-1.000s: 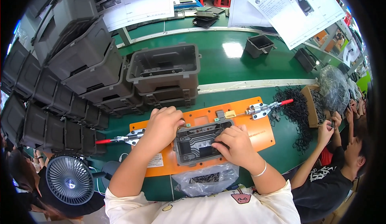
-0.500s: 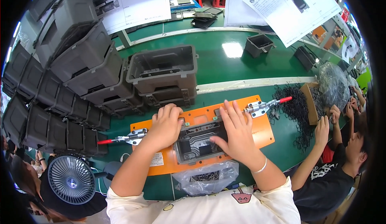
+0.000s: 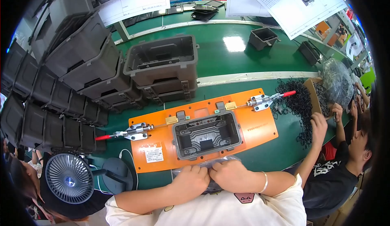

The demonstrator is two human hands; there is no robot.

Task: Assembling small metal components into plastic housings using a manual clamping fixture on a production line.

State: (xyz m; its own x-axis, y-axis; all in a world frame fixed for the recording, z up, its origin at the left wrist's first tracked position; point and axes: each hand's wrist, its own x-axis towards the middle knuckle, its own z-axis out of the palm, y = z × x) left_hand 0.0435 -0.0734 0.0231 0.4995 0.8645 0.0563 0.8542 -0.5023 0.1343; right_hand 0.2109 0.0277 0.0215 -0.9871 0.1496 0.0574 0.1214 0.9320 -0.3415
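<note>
A dark grey plastic box (image 3: 207, 156) sits open side up on an orange fixture plate (image 3: 258, 124). Red-handled toggle clamps stand at both ends of the plate, the left clamp (image 3: 136, 131) and the right clamp (image 3: 262, 102). My left hand (image 3: 191, 181) and my right hand (image 3: 229, 175) are side by side between the box and my body, over a clear plastic bag (image 3: 227, 159). The fingers of both are curled in, with their tips hidden. What they pinch, if anything, cannot be made out. The hands cover most of the bag.
Stacked dark grey boxes (image 3: 162, 69) rise at the left. A fan (image 3: 70, 179) stands at lower left. Black wire clips (image 3: 294, 104) lie piled beside a cardboard box (image 3: 313, 98) at right, where a co-worker's hand (image 3: 319, 124) reaches. Paper sheets (image 3: 298, 8) hang above.
Both hands have left the box and come back toward my body, onto the plastic bag. Their fingers have gone from spread to curled. The bag's small metal pieces are now hidden.
</note>
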